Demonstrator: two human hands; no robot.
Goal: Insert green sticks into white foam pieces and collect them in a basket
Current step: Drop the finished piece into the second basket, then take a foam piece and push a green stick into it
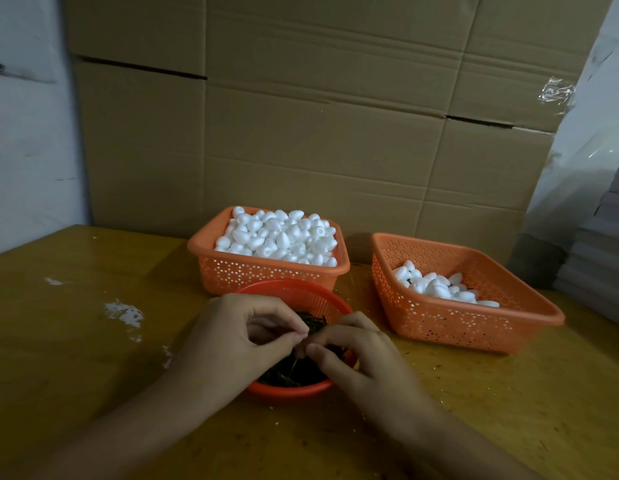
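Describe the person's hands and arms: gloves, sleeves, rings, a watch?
The left hand and right hand are bare, ungloved, with no rings visible. The left forearm and right forearm are uncovered to the frame's edge: no sleeve, watch or bracelet shows.

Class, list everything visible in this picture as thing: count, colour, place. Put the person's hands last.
Full square basket: one, orange, centre back of the table.
Part-filled square basket: one, orange, on the right.
Foam pieces: many, white, in both square baskets.
Round basket: one, red-orange, nearest the person.
Green sticks: many, dark green, in the round basket.
Table: one, yellow-brown, under the baskets.
Cardboard boxes: several, brown, stacked behind.
Left hand, right hand: two, fingertips meeting over the round basket; what they pinch is too small to tell.
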